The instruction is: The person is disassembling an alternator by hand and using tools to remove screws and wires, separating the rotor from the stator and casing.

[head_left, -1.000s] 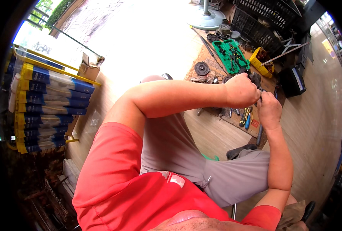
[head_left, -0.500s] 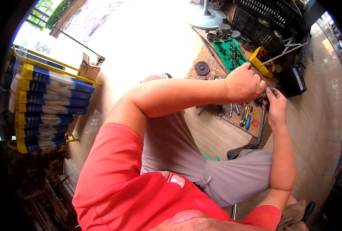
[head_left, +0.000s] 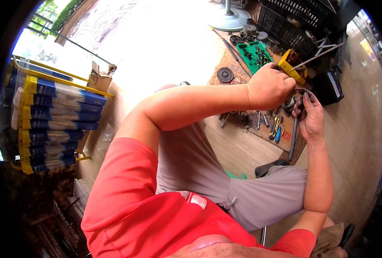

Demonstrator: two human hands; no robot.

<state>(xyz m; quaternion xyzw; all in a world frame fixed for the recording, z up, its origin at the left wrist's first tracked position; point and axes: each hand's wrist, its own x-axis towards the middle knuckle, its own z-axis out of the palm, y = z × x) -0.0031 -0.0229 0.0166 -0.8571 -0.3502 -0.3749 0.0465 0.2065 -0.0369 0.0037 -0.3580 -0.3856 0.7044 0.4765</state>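
My left hand (head_left: 269, 88) is closed in a fist, knuckles up, over the work board. What its fingers hold is hidden under the hand. Beside it, my right hand (head_left: 311, 115) is raised with thumb and fingers pinched at a small dark piece (head_left: 301, 91), too small to name, between the two hands. Below the hands lie a dark rod (head_left: 293, 139), a blue-handled tool (head_left: 278, 136) and yellow-and-black-handled pliers (head_left: 273, 131). Dark metal parts (head_left: 289, 105) sit partly hidden between my hands.
On the brown board (head_left: 259, 139) beyond my hands are a green tool case (head_left: 254, 58), a black disc (head_left: 225, 75) and a yellow container (head_left: 292, 64). A black box (head_left: 327, 88) and black crates (head_left: 281, 32) stand at the right. A yellow rack (head_left: 62, 72) holds blue packages at the left.
My right hand has turned and opened its palm more toward me, its fingertips moving slightly up and right. My left hand has shifted a little left and up.
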